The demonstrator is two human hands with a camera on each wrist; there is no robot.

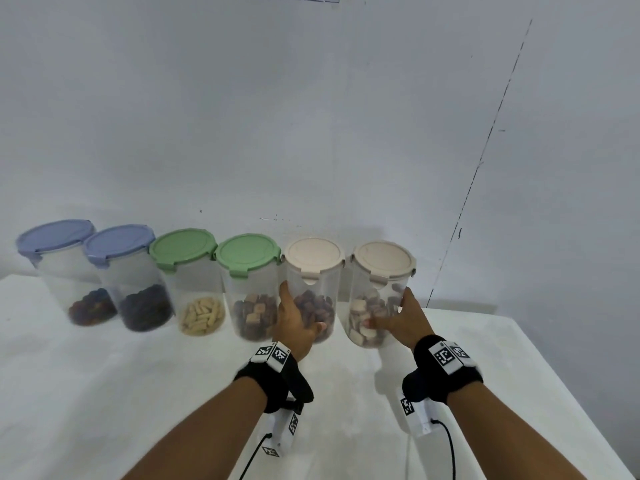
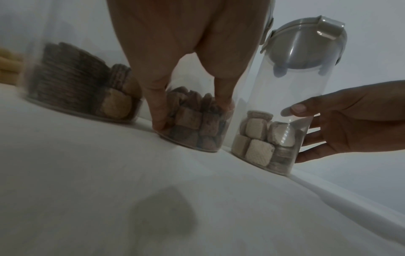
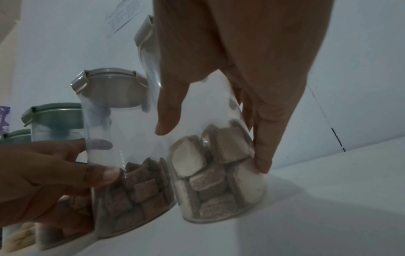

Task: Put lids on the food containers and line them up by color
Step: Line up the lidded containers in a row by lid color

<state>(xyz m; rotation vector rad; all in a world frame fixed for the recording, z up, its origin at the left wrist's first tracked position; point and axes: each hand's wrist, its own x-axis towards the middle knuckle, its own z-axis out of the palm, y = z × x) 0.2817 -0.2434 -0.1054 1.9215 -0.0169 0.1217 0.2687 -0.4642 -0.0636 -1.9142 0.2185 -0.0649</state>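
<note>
Standing lidded, upright: two beige-lidded containers [image 1: 346, 296], hands [image 1: 294, 323] gripping.

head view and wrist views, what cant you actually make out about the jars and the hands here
- Left hand: its fingers go behind the jar with brown pieces; head view hides them.
- Blue-lidded jars: contents only a dark blur in the head view.
- Right hand: the jar of pale wafers covers part of its fingers.
- Lid colours: both wrist views are too dim.
- Lid clips: too small to judge if latched.
</note>
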